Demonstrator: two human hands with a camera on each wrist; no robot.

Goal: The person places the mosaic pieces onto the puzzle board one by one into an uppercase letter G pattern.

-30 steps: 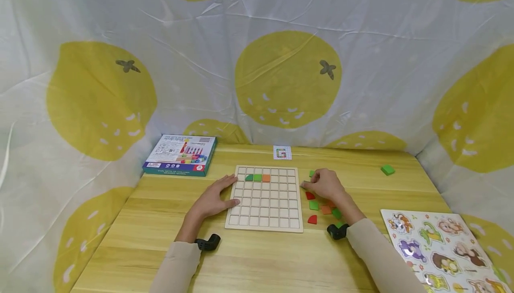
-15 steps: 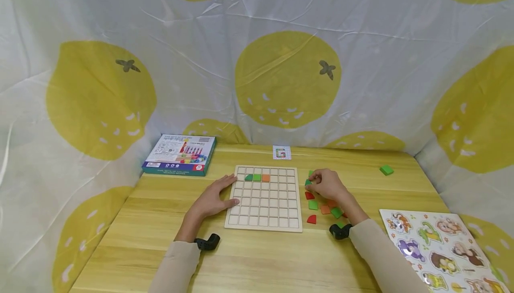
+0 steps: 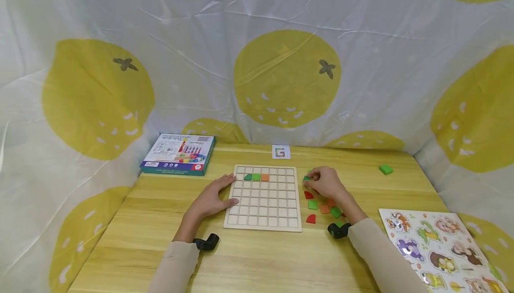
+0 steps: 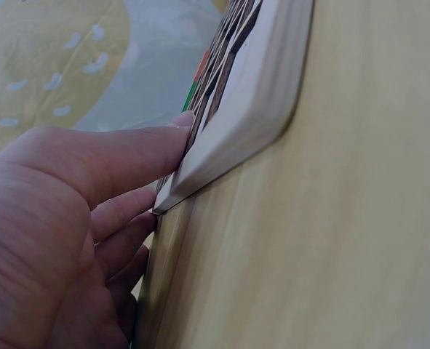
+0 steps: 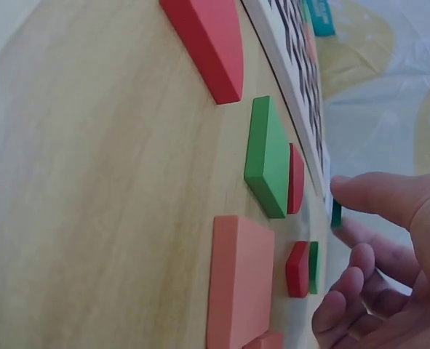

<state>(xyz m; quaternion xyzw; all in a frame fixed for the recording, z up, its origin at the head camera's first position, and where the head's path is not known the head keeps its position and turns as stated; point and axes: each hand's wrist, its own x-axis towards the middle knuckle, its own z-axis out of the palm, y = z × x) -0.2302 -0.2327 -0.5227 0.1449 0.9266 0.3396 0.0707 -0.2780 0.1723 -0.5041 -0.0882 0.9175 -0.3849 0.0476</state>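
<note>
A wooden grid board lies on the table, with a dark green rounded tile, a green square tile and an orange tile side by side in its second row. My left hand rests at the board's left edge, thumb on the rim, fingers fairly straight along the side. To the right of the board, my right hand pinches a small dark green tile between thumb and index finger, raised off the table. Its full shape is hidden by the fingers.
Loose tiles lie beneath the right hand, among them a red quarter-round tile and a green square. Behind the board is a pattern card. A box lies back left, an animal puzzle front right, a green block back right.
My right hand has shifted slightly left toward the board; the dark green tile now shows between its fingertips. The left hand keeps its place on the board.
</note>
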